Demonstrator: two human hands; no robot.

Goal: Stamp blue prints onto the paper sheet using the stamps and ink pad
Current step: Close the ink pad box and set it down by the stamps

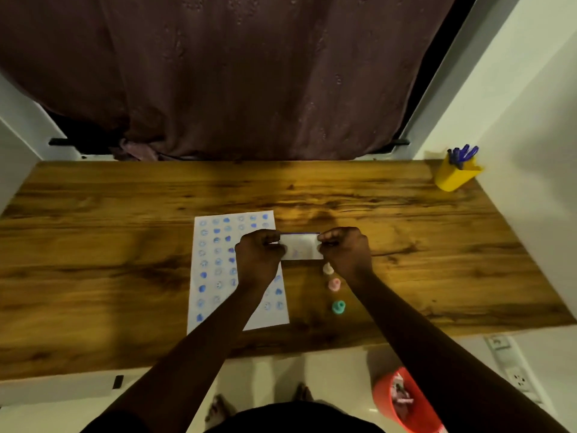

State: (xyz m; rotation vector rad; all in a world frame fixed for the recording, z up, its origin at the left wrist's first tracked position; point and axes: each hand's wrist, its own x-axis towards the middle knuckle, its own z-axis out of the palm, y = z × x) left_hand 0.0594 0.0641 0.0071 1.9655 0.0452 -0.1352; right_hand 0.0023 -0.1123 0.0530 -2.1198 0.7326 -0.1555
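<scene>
Left hand and right hand, fingers clamped on the ink pad ends; keep it level, at three o'clock of the paper sheet.

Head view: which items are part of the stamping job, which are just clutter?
Job:
paper sheet with blue prints
ink pad, held at its ends by left hand and right hand
three stamps: cream, pink, green

Lying about:
yellow pen cup
orange bucket on floor
</scene>
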